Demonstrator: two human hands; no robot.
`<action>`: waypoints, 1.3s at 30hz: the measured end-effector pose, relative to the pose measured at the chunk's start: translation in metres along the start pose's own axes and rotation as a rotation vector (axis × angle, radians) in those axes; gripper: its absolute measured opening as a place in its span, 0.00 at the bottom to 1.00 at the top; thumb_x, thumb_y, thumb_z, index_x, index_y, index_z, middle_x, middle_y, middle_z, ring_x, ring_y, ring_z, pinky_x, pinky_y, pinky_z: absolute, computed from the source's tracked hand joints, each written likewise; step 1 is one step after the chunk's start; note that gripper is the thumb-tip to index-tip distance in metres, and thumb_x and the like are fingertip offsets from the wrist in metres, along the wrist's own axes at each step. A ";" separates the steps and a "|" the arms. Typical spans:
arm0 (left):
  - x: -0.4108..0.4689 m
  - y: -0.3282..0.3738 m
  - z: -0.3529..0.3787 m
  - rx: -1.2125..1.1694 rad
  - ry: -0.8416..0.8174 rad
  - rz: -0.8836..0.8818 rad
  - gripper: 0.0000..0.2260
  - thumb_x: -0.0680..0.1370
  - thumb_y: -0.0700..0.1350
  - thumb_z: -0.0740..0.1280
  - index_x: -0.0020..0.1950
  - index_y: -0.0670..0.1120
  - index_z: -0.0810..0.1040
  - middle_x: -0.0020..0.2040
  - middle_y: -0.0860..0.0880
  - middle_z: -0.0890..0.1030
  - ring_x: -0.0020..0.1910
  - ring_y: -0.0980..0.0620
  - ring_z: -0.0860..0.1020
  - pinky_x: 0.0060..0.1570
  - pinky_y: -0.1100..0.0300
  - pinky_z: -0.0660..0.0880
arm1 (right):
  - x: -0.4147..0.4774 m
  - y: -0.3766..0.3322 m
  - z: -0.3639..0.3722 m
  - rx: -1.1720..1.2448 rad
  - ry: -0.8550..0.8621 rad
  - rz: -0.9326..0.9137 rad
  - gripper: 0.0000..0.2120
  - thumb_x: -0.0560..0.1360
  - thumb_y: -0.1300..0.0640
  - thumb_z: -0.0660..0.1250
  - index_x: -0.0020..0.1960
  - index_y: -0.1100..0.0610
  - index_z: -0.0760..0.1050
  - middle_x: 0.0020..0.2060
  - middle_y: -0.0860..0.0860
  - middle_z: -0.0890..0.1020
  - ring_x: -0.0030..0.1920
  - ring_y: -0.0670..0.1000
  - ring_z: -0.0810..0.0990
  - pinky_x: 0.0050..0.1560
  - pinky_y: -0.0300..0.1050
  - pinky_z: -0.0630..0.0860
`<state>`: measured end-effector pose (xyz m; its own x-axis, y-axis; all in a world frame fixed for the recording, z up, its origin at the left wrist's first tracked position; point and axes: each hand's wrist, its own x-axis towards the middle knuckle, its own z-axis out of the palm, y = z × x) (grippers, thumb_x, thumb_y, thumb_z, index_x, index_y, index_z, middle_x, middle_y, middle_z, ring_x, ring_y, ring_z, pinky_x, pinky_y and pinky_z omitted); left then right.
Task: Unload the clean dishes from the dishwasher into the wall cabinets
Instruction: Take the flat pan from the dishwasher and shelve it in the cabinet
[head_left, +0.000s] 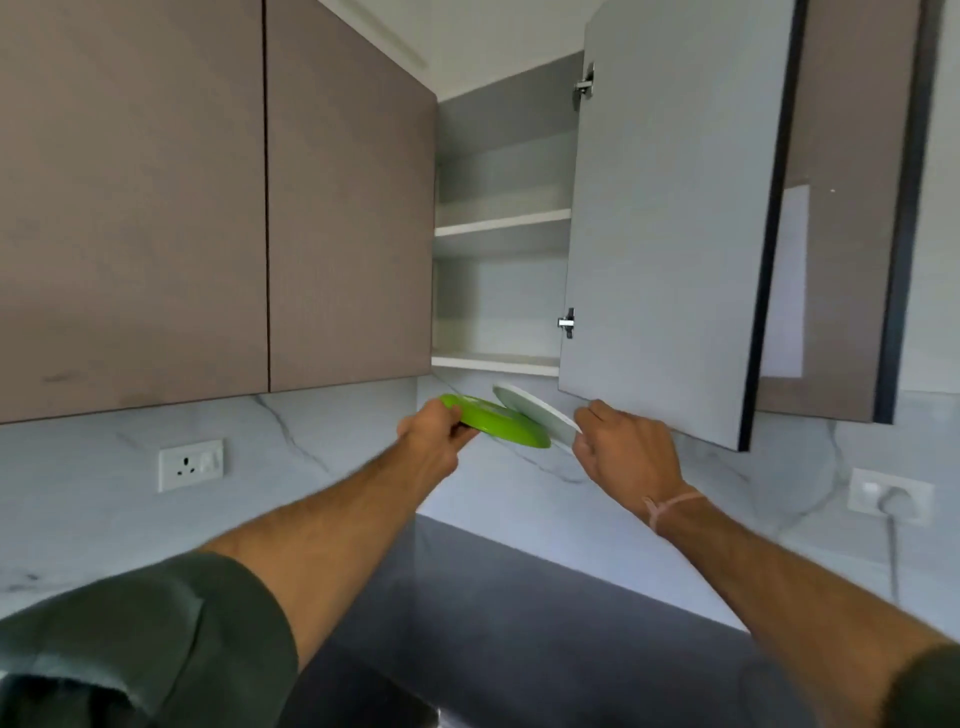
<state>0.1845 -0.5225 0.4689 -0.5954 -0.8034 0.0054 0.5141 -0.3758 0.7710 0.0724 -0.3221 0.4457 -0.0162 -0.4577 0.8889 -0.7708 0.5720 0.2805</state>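
Observation:
My left hand (434, 439) grips the near edge of a green plate (498, 423), held tilted just below the open wall cabinet (501, 364). My right hand (626, 449) holds a white plate (535, 410) by its right edge; it overlaps the green plate's far side. Both plates hang under the cabinet's bottom shelf. The cabinet's white shelves show nothing on them. Its grey door (670, 218) stands swung open to the right, directly above my right hand.
Closed brown cabinet doors (208, 208) fill the left. A marble backsplash carries a wall socket (191, 464) at left and another socket with a plugged cable (889, 496) at right. A dark countertop (519, 623) lies below my arms.

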 end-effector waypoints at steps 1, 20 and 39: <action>0.016 0.012 0.006 -0.004 -0.009 0.026 0.08 0.78 0.27 0.58 0.47 0.36 0.75 0.40 0.40 0.79 0.31 0.46 0.80 0.23 0.55 0.79 | 0.018 0.002 0.013 0.021 0.029 -0.009 0.04 0.70 0.58 0.65 0.37 0.55 0.74 0.30 0.51 0.76 0.22 0.57 0.75 0.21 0.39 0.63; 0.293 0.067 0.101 0.034 -0.082 0.170 0.12 0.82 0.29 0.52 0.43 0.39 0.69 0.41 0.42 0.74 0.38 0.47 0.75 0.63 0.46 0.73 | 0.239 0.039 0.227 -0.163 -0.079 -0.091 0.09 0.79 0.56 0.58 0.55 0.57 0.74 0.50 0.55 0.79 0.43 0.63 0.80 0.36 0.48 0.65; 0.515 -0.008 0.155 0.198 -0.184 -0.194 0.05 0.80 0.29 0.56 0.50 0.35 0.71 0.43 0.41 0.74 0.45 0.42 0.77 0.55 0.46 0.79 | 0.261 0.084 0.411 -0.550 -0.512 -0.082 0.11 0.80 0.61 0.56 0.57 0.57 0.76 0.54 0.55 0.80 0.53 0.60 0.80 0.41 0.47 0.65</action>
<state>-0.2222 -0.8614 0.5640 -0.7815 -0.6217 -0.0529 0.2606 -0.4023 0.8776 -0.2580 -0.6733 0.5523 -0.3694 -0.6959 0.6159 -0.3554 0.7182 0.5982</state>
